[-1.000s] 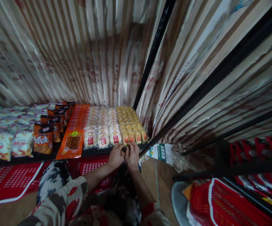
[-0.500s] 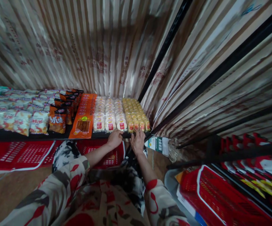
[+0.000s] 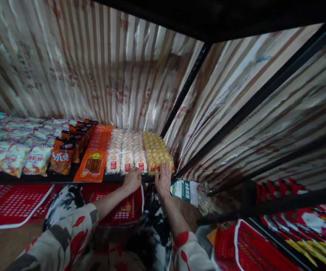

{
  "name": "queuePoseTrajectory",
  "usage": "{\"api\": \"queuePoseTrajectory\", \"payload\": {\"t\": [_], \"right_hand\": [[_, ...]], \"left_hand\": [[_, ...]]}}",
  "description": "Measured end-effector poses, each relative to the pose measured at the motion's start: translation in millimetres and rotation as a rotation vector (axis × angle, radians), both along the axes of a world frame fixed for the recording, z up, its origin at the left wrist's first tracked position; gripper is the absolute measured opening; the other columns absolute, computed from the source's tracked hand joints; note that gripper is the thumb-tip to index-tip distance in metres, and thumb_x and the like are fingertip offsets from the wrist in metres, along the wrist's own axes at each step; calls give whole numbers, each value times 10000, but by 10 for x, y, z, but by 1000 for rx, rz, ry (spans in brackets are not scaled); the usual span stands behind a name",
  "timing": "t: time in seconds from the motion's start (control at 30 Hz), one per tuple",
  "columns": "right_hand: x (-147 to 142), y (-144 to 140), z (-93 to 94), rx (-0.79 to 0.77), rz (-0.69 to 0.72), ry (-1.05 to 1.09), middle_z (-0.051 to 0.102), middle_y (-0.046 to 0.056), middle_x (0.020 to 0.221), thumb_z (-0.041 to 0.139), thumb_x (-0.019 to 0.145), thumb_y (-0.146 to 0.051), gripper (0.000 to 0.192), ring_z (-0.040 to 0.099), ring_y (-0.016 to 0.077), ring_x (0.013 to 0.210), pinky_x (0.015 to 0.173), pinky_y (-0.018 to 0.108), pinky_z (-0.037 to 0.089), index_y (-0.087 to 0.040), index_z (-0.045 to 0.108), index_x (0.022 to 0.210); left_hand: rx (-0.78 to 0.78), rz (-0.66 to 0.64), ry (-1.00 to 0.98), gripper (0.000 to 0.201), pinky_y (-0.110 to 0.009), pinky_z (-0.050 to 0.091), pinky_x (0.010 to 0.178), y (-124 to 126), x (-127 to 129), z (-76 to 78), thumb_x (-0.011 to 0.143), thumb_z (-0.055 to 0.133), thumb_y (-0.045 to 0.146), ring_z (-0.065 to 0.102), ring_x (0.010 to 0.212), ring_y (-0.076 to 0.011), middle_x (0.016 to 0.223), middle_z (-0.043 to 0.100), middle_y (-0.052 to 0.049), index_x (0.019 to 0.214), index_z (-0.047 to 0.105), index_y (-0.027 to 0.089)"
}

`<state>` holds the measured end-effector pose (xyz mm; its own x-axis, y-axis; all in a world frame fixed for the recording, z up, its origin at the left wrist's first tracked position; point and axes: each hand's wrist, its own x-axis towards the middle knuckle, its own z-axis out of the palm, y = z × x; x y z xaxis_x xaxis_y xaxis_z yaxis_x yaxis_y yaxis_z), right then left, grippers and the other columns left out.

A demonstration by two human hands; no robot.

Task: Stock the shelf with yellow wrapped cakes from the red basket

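My left hand (image 3: 133,179) rests at the front edge of the shelf, its fingers curled in against the rows of white, round wrapped snacks (image 3: 127,160). Whatever may be inside those fingers is hidden. Alongside it, my right hand (image 3: 163,179) lies with fingers stretched over the front of the yellow wrapped snacks (image 3: 155,150), touching the front packs. To the left of the white rows is a flat orange snack packet (image 3: 93,162) with brown sticks pictured on it.
Brown-orange bags (image 3: 60,160) and pale snack bags (image 3: 37,158) fill the shelf's left side. Red baskets (image 3: 13,201) sit beneath the shelf (image 3: 64,178). Black frame bars (image 3: 247,109) slant across the right. Red packets (image 3: 295,199) stand at the lower right. Striped sheeting (image 3: 129,82) hangs behind.
The view has tilted up, so the shelf and both hands appear lower and slightly left. My right fingers now reach a little further over the yellow packs. My left hand stays curled at the edge.
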<state>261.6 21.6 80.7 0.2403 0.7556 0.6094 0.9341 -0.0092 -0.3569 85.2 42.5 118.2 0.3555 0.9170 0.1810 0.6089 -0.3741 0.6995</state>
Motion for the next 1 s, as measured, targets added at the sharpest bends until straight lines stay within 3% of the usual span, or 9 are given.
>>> {"api": "queuePoseTrajectory", "payload": {"t": [0.07, 0.17, 0.27, 0.43, 0.67, 0.87, 1.0], "right_hand": [[106, 112, 25, 20, -23, -10, 352, 190, 1422, 338, 909, -325, 473, 245, 265, 1351, 1036, 516, 320, -96, 434, 1311], [285, 281, 61, 25, -38, -34, 313, 188, 1447, 331, 913, -370, 515, 219, 275, 1362, 1038, 527, 313, -100, 392, 1347], [467, 436, 61, 19, -63, -47, 288, 191, 1460, 314, 919, -384, 538, 199, 281, 1369, 1036, 527, 312, -99, 360, 1372], [712, 622, -64, 21, -113, -20, 277, 215, 1456, 296, 922, -412, 564, 169, 310, 1374, 1023, 571, 290, -83, 356, 1377], [760, 681, -172, -50, -107, 53, 263, 206, 1465, 242, 936, -410, 567, 242, 297, 1350, 1026, 530, 297, -87, 335, 1392], [703, 652, -123, -64, -109, 106, 350, 192, 1424, 212, 940, -394, 550, 317, 289, 1312, 1017, 513, 299, -96, 356, 1380], [722, 694, 13, -62, -157, 98, 305, 222, 1443, 212, 933, -419, 589, 277, 309, 1332, 1040, 520, 263, -45, 393, 1350]], "left_hand": [[72, -5, 32, 334, -383, 405, 997, 54, 78, 28, 752, 433, 48, 518, 1132, -219, 1159, 592, -111, 993, 642, 146], [180, -47, 142, 467, -470, 276, 1086, 130, 210, 49, 763, 471, 112, 265, 1353, -284, 1421, 387, -133, 1226, 531, 132], [253, -140, 253, 591, -529, 189, 1103, 195, 354, 23, 777, 488, 161, 104, 1400, -305, 1510, 220, -128, 1360, 390, 151], [410, -298, 348, 579, -522, 122, 1122, 308, 624, -160, 853, 437, 241, 96, 1407, -256, 1521, 187, -100, 1415, 300, 205], [468, -352, 422, 582, -482, 132, 1133, 441, 832, -389, 883, 393, 294, 124, 1405, -230, 1517, 196, -83, 1436, 249, 181], [515, -363, 426, 585, -448, 157, 1131, 463, 807, -428, 881, 402, 286, 192, 1390, -235, 1499, 256, -78, 1438, 251, 185], [587, -292, 387, 582, -465, 190, 1116, 418, 792, -338, 878, 421, 270, 215, 1382, -260, 1492, 272, -95, 1435, 265, 205]]}}
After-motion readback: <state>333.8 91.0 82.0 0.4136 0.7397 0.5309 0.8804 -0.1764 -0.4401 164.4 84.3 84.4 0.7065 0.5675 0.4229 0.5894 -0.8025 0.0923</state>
